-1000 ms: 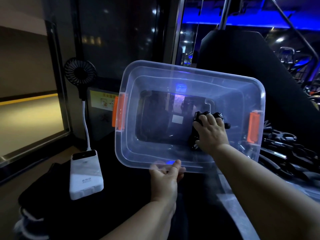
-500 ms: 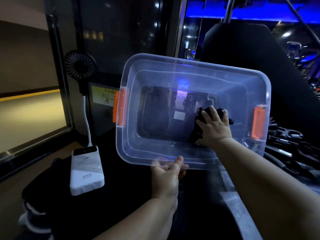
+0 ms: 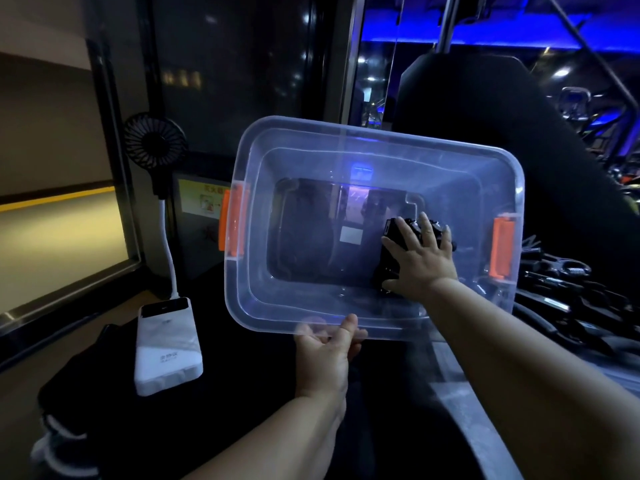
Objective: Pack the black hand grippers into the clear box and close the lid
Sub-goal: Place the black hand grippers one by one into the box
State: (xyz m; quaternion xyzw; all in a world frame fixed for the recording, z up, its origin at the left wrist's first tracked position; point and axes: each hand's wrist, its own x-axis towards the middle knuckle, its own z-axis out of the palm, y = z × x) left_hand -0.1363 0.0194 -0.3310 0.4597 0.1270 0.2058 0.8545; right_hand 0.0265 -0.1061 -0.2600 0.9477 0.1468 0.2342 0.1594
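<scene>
At far left we see a tan wall with a yellow stripe behind a dark metal frame, and below it a black cloth [image 3: 104, 393] spread over the surface. A white power bank [image 3: 168, 344] lies on the cloth, and a white neck rises from it to a small black fan [image 3: 154, 140]. Behind that stand dark glass panels and a yellow sign [image 3: 204, 199].

In the middle we hold the clear box [image 3: 381, 140] tipped up, with its mouth towards us and an orange latch [image 3: 231, 225] at each end. Our left hand [image 3: 325, 355] pinches the near rim, thumb on top and fingers beneath. Our right hand [image 3: 422, 265] reaches inside and lies with fingers spread flat on one black gripper [image 3: 393, 233], pressing it against the right part of the box's bottom.

To the right of the box, more grippers [image 3: 568, 292] lie in a heap on the surface. Behind them rises a black pad [image 3: 485, 109], with gym machines under blue light [image 3: 485, 46] beyond.
</scene>
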